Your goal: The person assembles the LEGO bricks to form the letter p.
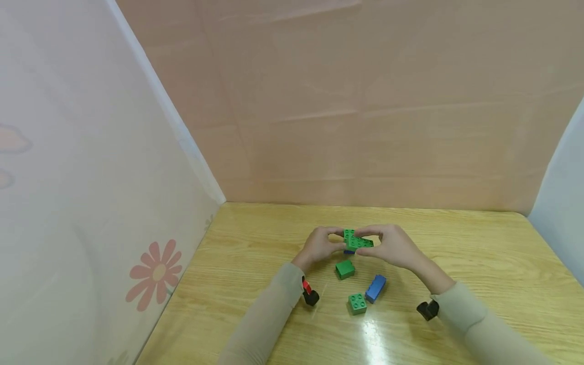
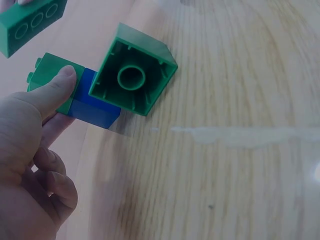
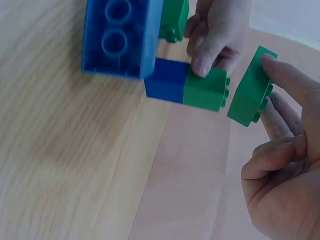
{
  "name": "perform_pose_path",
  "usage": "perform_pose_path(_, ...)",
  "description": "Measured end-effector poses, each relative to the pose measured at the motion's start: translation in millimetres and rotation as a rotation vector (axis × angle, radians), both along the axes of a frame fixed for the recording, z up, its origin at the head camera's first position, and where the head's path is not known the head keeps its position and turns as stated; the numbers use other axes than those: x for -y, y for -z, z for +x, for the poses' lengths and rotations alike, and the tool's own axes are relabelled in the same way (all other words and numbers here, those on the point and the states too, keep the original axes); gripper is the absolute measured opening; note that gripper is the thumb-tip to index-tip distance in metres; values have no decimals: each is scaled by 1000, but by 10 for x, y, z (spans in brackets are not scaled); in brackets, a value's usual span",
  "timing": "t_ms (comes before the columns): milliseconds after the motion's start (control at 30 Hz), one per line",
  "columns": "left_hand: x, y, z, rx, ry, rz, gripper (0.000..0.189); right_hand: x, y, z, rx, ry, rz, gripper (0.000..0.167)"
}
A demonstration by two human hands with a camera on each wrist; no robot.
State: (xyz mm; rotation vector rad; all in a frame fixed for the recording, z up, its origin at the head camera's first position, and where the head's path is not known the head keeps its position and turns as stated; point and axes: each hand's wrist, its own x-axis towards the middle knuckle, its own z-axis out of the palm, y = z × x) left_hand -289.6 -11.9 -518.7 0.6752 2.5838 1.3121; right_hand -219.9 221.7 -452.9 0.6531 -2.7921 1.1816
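Note:
My left hand [image 1: 320, 245] pinches a green toy brick [image 2: 50, 75] between thumb and fingers. A blue brick [image 2: 95, 102] is joined underneath it, studs of the green one facing up. Thumb and fingers of my right hand [image 1: 396, 247] hold a longer green brick [image 3: 250, 90] by its ends, slightly tilted. The wrist views show a small gap between this brick and the studs of the joined pair. Nearer on the table lies a green brick [image 1: 344, 269] on its side, its hollow underside [image 2: 131, 77] showing in the left wrist view.
Closer to me on the wooden table [image 1: 255, 253] are a blue brick [image 1: 375, 289] on its side and a green brick [image 1: 357, 304] with studs up. A tan sheet [image 1: 365, 152] hangs behind the table, and a white flowered sheet [image 1: 91, 203] stands along the left.

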Motion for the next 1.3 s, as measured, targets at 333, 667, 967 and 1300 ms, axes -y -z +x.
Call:
perform_pose_path(333, -8, 21, -3, -8, 16, 8, 31, -73, 3, -173, -14, 84, 1, 49)
perform_pose_path(667, -14, 14, -3, -3, 4, -15, 35, -60, 74, -291, -2, 90, 13, 51)
perform_pose_path(967, -16, 11, -3, -4, 1, -9, 34, -56, 154, -356, 17, 69, 2, 39)
perform_pose_path(1300, -20, -3, 7, -1, 1, -3, 35, -53, 236, -398, 14, 6, -78, 36)
